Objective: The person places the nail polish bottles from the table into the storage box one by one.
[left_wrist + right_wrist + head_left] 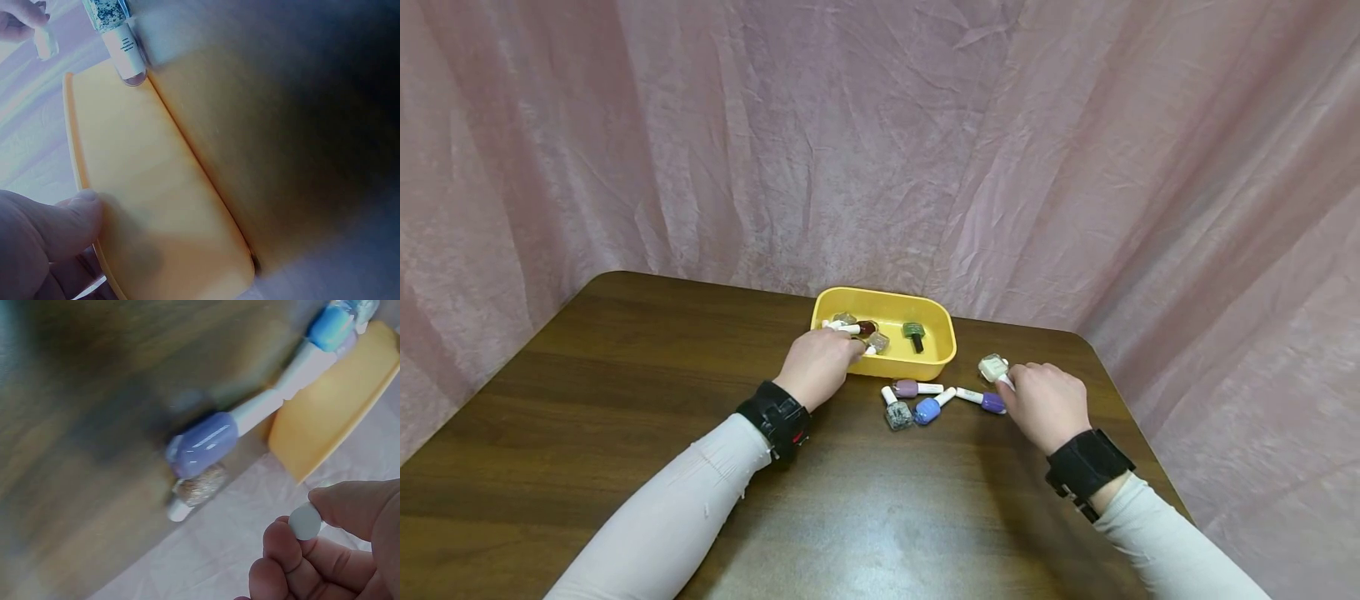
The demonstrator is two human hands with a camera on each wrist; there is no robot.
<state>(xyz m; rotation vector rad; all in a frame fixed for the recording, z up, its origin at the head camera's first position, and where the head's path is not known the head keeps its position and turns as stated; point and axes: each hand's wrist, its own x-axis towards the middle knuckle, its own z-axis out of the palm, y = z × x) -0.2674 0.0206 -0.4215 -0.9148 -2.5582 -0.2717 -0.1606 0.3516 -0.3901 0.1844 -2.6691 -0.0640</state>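
My left hand (822, 367) is at the front left of a yellow tub (942, 337); its thumb overlaps the rim (74, 131) and the other fingers reach inside. Small nail polish bottles lie in the tub: a dark red one (867, 328), a green one (913, 331) with a black cap, and clear glittery ones near the left fingers. My right hand (1048, 404) pinches the white cap (305, 522) of a pale nail polish bottle (992, 367), right of the tub. Beneath that hand lies a purple bottle (206, 445); a glittery bottle (201, 485) lies beside it.
In front of the tub lie a mauve bottle (906, 388), a blue bottle (927, 411) and a speckled bottle (898, 416), all white-capped. The brown wooden table (685, 358) ends at a pink curtain (850, 150) behind the tub.
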